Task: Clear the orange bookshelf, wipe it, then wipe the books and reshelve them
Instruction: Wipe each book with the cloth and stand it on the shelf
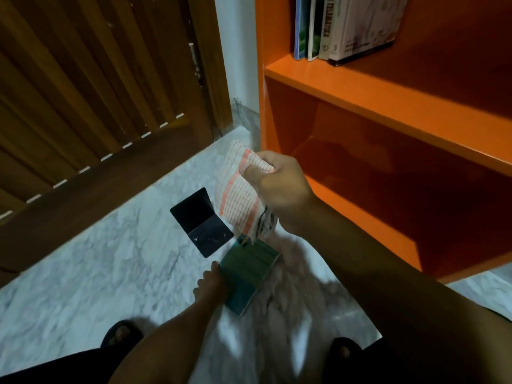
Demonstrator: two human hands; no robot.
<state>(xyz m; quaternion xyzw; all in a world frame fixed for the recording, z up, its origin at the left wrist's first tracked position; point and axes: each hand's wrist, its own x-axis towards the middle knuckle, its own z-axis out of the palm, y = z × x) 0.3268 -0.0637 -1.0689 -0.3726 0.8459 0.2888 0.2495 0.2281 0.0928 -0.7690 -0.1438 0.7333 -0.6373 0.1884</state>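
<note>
We're looking down at a marble floor (91,261) with the orange shelf (388,106) at right and a slatted wooden door (83,92) at left.

Right hand (277,189) is closed in a fist around a cloth (241,200), white with orange checks. The cloth hangs down from the fist, in front of the shelf's left side panel. Its lower end is just above the top corner of the book; we can't tell if they touch.

Left hand (209,284) grips a green book (249,275) by its left edge, fingers curled on the cover, thumb side hidden. The book is held tilted above the floor, between the two arms, below the cloth. The frame is motion-blurred around it, so cover details don't read.

A black bookend (201,221), L-shaped, sits on the floor just left of the cloth and above the book in the frame, apart from both.

Shelf state: the upper compartment holds a few books (346,26) standing at its left end, leaning slightly against each other. The compartment below has nothing visible in it, with a glossy orange base.

Bottom of the frame: two dark sandals, the left one (122,332) and the right one (345,349), on the floor either side of the left forearm. Dark clothing shows at the bottom edge.
</note>
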